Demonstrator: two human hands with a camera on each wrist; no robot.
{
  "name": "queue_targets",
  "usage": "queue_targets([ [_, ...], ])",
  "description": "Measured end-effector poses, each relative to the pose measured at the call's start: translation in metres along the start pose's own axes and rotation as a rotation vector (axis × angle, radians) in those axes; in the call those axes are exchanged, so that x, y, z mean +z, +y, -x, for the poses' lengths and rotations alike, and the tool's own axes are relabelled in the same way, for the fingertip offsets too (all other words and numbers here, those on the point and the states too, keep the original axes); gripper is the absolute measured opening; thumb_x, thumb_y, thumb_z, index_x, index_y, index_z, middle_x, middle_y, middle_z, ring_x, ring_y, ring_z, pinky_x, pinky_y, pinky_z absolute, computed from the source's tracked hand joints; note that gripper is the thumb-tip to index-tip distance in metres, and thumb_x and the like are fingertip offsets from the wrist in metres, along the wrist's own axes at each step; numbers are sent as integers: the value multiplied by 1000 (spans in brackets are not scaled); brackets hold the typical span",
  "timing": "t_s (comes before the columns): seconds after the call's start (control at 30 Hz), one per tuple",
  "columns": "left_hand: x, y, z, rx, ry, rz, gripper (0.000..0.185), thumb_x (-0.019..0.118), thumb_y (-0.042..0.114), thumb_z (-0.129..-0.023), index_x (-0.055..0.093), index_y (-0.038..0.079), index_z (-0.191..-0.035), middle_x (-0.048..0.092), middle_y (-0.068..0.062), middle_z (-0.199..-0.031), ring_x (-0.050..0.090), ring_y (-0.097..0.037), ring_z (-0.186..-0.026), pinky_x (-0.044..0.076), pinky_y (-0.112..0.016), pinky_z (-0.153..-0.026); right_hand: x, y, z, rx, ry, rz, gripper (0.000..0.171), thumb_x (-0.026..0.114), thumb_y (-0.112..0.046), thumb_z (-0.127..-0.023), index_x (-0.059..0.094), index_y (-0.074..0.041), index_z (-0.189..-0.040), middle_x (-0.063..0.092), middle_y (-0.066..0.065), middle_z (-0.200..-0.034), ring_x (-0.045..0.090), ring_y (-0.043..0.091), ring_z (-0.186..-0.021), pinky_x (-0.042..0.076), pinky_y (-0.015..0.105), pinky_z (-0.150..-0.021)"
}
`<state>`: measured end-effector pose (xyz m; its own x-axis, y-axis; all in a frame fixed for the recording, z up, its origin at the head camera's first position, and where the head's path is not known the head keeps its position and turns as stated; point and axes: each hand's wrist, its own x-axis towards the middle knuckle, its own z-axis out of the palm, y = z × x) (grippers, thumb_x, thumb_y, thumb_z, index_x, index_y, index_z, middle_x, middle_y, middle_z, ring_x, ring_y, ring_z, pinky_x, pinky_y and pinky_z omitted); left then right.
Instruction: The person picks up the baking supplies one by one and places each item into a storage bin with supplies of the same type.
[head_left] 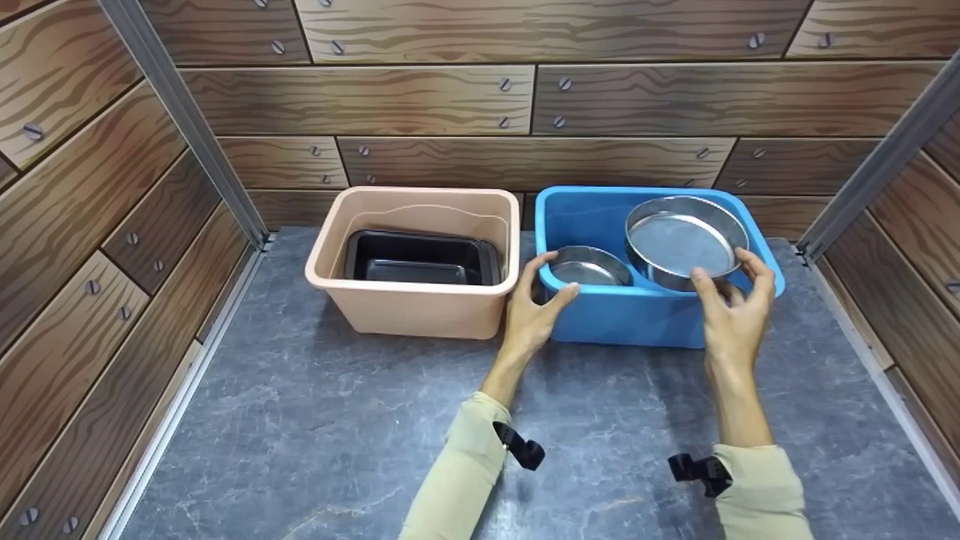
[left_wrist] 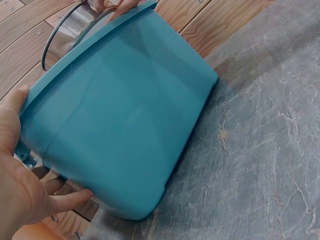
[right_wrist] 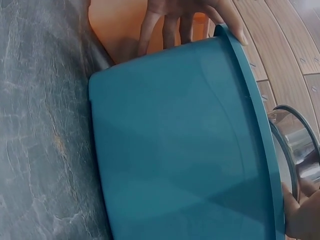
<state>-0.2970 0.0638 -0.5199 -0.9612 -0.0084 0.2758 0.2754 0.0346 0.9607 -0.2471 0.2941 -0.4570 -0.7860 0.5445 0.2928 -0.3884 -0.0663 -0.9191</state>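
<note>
A round metal cake pan (head_left: 681, 244) sits tilted at the right of the blue bin (head_left: 630, 319), partly above its rim. My right hand (head_left: 739, 315) grips the near right edge of this pan between thumb and fingers. A smaller round metal pan (head_left: 589, 271) lies in the left part of the same bin. My left hand (head_left: 531, 315) holds the bin's front left corner. In the left wrist view, the thumb of the left hand (left_wrist: 22, 185) is at the rim, and the other fingers spread along the end wall.
Left of the blue bin stands a peach-coloured bin (head_left: 420, 311) with dark rectangular baking pans (head_left: 416, 262) in it. Both bins stand on a grey marbled table (head_left: 337, 435), close to the wood-patterned back wall (head_left: 480, 161). Metal frame posts (head_left: 187, 120) rise at the corners.
</note>
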Motion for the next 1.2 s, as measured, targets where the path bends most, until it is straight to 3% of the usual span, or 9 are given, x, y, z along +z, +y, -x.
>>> queue_targets([
  [0.2, -1, -1, 0, -5, 5, -21, 61, 77, 47, -80, 53, 38, -135, 48, 15, -142, 44, -7, -129, 38, -33, -107, 0, 4, -7, 0, -13, 127, 58, 75, -16, -85, 46, -14, -136, 33, 4, -138, 52, 23, -108, 47, 22, -85],
  [0.47, -7, 39, 16, -17, 3, 1, 57, 76, 22, -84, 54, 19, -137, 50, -3, -144, 47, -16, -128, 39, -35, -107, 0, 6, -11, -8, -19, 227, 56, 72, -19, -88, 46, -16, -137, 33, 4, -137, 52, 25, -112, 48, 23, -89],
  [0.67, -3, 28, 12, -13, 3, 4, 59, 77, 24, -84, 53, 20, -138, 49, -2, -145, 46, -17, -130, 39, -37, -107, 0, 6, -16, -26, -43, 361, 52, 65, -27, -93, 43, -17, -139, 33, 7, -139, 46, 28, -124, 44, 31, -101],
  [0.8, 0, 11, 5, -27, 1, -1, 59, 78, 34, -83, 53, 32, -137, 47, 6, -146, 42, -12, -132, 37, -37, -109, 1, 7, -20, -50, -59, 415, 49, 60, -29, -96, 43, -15, -140, 34, 10, -141, 42, 25, -128, 41, 33, -104],
  [0.97, 0, 2, 1, -30, 2, -25, 58, 77, 46, -81, 51, 45, -133, 45, 15, -145, 40, -7, -133, 35, -35, -109, 3, 8, -22, -60, -60, 413, 48, 61, -27, -96, 46, -14, -140, 37, 10, -138, 43, 25, -125, 41, 31, -101],
  [1.2, 0, 2, 2, -20, 3, -45, 59, 76, 49, -80, 51, 44, -134, 45, 16, -144, 41, -7, -132, 35, -35, -109, 12, -8, -11, -71, -47, 441, 47, 67, -24, -92, 52, -14, -136, 41, 5, -128, 53, 24, -109, 47, 23, -89],
])
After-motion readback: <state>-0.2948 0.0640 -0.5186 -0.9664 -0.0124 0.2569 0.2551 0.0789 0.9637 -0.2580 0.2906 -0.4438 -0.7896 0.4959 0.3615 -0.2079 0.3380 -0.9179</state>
